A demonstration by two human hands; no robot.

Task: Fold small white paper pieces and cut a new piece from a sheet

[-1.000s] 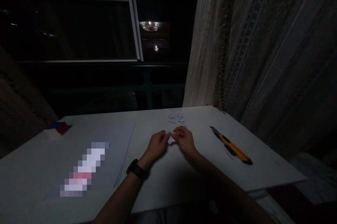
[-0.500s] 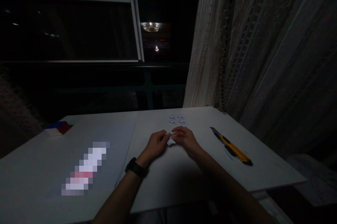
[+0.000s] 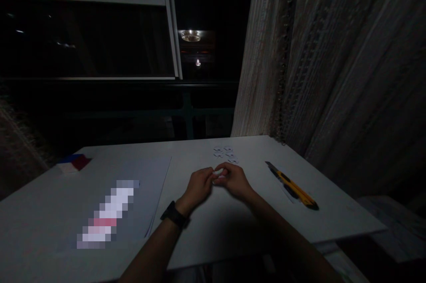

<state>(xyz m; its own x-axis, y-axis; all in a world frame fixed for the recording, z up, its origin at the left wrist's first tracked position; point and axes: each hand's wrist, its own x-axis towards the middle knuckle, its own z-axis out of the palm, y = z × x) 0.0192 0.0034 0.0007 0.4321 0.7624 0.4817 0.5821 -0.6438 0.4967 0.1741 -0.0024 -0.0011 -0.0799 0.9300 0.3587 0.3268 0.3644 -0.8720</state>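
The left hand (image 3: 201, 185) and the right hand (image 3: 237, 181) meet over the white, flat worktop (image 3: 336, 212). Between their fingertips is a small, thin white piece that looks like paper (image 3: 218, 172). The fingers of both hands pinch it, one hand at each side, and neither hand has let go. Some of it hides behind the fingers, so I cannot tell its whole shape.

A moment ago, a white corner hung down under the fingers. Now that corner is gone from there, and the piece shows as a bent bit of white up between the hands. I think it is being turned or curled, and that this job is still going on.

The right hand has also dropped a little. So the nearest of the small white pieces with dark marks (image 3: 232, 160) shows better, just past the hands. That little group lies flat and looks the same as before. The long yellow and black cutter knife (image 3: 293, 189) also stays put, off to the right, with no hand touching it.
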